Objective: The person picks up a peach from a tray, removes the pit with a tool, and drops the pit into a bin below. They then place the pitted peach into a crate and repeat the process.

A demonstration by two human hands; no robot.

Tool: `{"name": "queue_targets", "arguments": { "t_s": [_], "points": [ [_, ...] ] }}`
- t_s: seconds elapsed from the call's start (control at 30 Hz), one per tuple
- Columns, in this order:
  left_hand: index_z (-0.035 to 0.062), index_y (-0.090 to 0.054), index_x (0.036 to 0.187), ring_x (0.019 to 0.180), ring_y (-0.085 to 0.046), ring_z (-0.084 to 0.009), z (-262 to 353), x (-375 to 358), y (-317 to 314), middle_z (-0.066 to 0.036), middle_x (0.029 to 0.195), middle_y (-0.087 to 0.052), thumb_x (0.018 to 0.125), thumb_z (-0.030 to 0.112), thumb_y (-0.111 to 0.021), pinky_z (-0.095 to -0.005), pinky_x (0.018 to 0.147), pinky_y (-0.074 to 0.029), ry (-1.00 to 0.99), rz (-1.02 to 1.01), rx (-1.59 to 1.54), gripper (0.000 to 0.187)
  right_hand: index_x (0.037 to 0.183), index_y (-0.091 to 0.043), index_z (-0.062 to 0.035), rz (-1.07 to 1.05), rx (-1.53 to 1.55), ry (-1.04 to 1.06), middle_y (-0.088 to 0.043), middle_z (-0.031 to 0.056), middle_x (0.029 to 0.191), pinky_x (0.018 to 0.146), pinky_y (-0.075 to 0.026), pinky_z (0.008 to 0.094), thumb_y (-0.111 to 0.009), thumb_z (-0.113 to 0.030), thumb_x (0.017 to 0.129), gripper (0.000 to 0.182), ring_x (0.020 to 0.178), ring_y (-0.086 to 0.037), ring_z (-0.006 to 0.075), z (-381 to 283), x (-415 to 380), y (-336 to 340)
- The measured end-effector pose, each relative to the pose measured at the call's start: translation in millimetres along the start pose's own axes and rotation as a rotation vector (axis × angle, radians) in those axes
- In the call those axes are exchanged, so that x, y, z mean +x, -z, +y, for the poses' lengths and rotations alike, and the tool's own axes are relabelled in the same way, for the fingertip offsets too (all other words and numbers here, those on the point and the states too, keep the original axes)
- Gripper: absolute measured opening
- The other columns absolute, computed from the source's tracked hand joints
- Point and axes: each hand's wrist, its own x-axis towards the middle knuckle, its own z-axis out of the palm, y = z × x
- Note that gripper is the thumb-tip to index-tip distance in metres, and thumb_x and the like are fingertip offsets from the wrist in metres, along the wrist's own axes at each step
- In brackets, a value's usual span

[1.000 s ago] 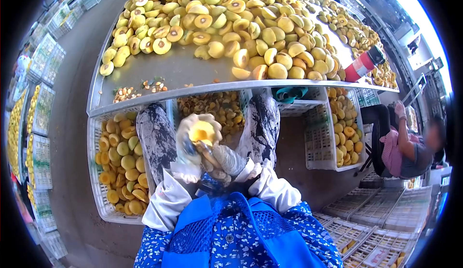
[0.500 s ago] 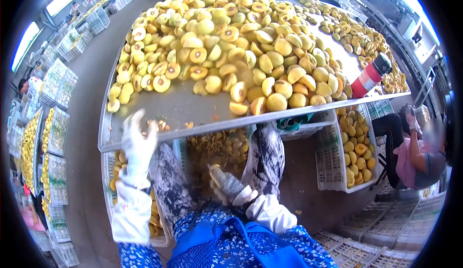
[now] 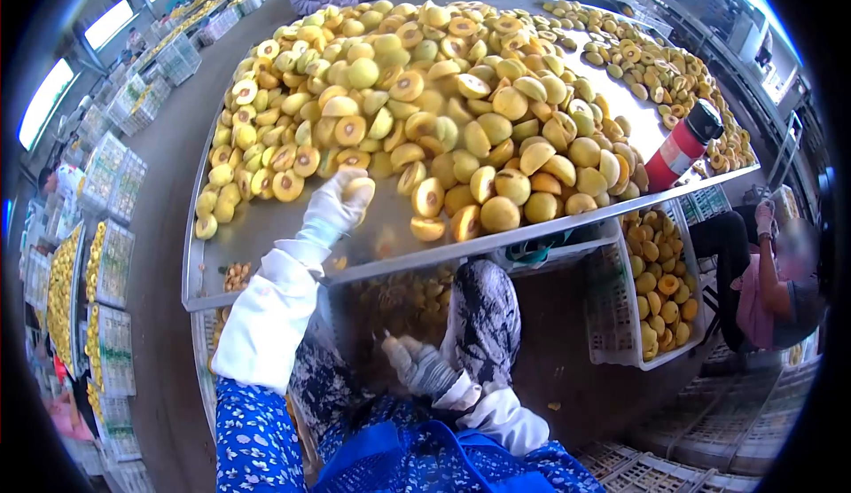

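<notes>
In the head view, we have our left hand [image 3: 335, 211] over the near part of the metal bench [image 3: 381, 231], gloved, its fingers nearly closed on a piece of yellow fruit [image 3: 359, 191]. Our right hand [image 3: 415, 364], also gloved, is low between our knees with its fingers curled. A thin tip shows beside them, but blur keeps us from telling what it is or how firmly we have hold of it.

As for how far along we are, we judge that much is left: a broad heap of fruit halves [image 3: 363, 72] covers most of the bench, and several cut faces show brown centres. On the done side, we see a small pile of stones [image 3: 237, 276] near the bench's left corner, and hollowed halves [image 3: 656, 285] well up in the white crate [image 3: 612, 324] to our right. More pieces [image 3: 421, 298] lie beneath the bench edge, too blurred to judge.

The red bottle [image 3: 678, 152] with a black cap leans at the bench's right side; its pale label carries marks too small to read. The stacked crates [image 3: 113, 316] at far left show green print, also unreadable. We can make out no brand.
</notes>
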Motion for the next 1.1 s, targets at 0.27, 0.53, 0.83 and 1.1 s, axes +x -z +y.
{"name": "queue_targets", "arguments": {
  "t_s": [0.27,0.53,0.83,1.1],
  "points": [
    [0.0024,-0.053,0.104,0.062,-0.060,-0.0160,46.4,-131.0,39.6,-0.009,0.084,-0.059,0.092,0.045,-0.044,-0.0233,0.049,-0.048,0.381,0.131,-0.990,0.045,0.095,-0.056,-0.0066,0.064,-1.299,0.910,-0.054,0.0183,0.073,0.053,-0.043,0.0436,-0.049,-0.013,0.090,0.011,0.064,-0.057,0.0368,-52.7,-13.4,-81.7],
    [0.0000,-0.056,0.104,0.086,-0.055,-0.0150,34.4,-193.3,9.5,-0.008,0.094,-0.058,0.097,0.037,-0.037,-0.0282,0.081,-0.045,0.278,0.317,-0.830,0.042,0.115,-0.048,0.0030,0.026,-1.920,1.068,-0.055,0.0202,0.084,0.050,-0.047,0.0404,-0.050,-0.005,0.082,0.034,0.063,-0.057,0.0342,-26.4,2.4,-75.6],
    [0.0054,-0.057,0.088,0.074,-0.054,-0.0109,55.3,-208.4,-23.6,-0.003,0.082,-0.058,0.092,0.018,-0.049,-0.0236,0.069,-0.045,0.119,0.639,-0.554,0.015,0.110,-0.051,0.0000,0.122,-2.095,1.210,-0.059,0.0172,0.090,0.059,-0.050,0.0386,-0.054,-0.010,0.085,0.028,0.072,-0.059,0.0321,2.7,7.8,-37.7],
    [0.0080,-0.051,0.075,0.058,-0.043,-0.0031,71.1,-202.4,-18.1,0.005,0.062,-0.049,0.092,0.018,-0.053,-0.0207,0.054,-0.037,0.359,0.909,-0.917,0.020,0.112,-0.049,0.0020,-0.102,-1.987,1.034,-0.058,0.0183,0.099,0.071,-0.052,0.0375,-0.062,-0.011,0.080,0.036,0.085,-0.060,0.0331,-12.2,22.3,-23.4]
  ]
}}
